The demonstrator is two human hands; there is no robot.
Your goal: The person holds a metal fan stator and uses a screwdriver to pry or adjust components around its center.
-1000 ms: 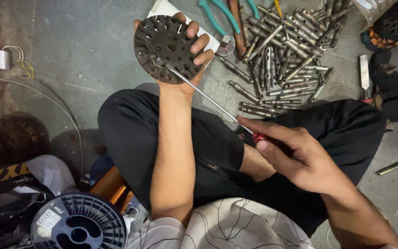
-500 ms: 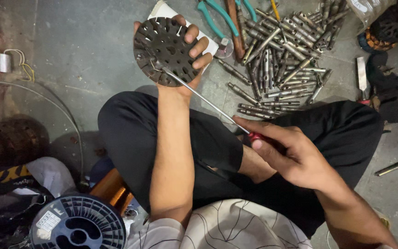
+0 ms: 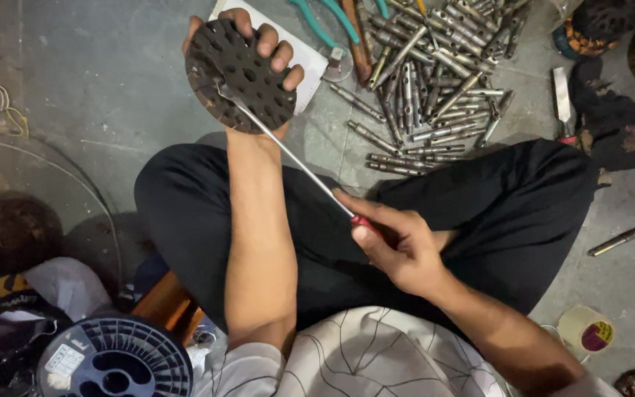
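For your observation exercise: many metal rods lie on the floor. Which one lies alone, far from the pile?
The dark rod on the floor right of the knee; all others are heaped above the legs.

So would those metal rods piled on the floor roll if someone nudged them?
Probably: the metal rods look round and slim, so loose ones may roll on the concrete floor. Tangled together, most would likely just clatter. They look stiff.

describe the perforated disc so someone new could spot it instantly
Start at the pile of metal rods on the concrete floor, then look to its left. There the left hand holds up a round, dark, rusty disc. It alone is flat and riddled with holes, and a screwdriver from the right hand touches its face.
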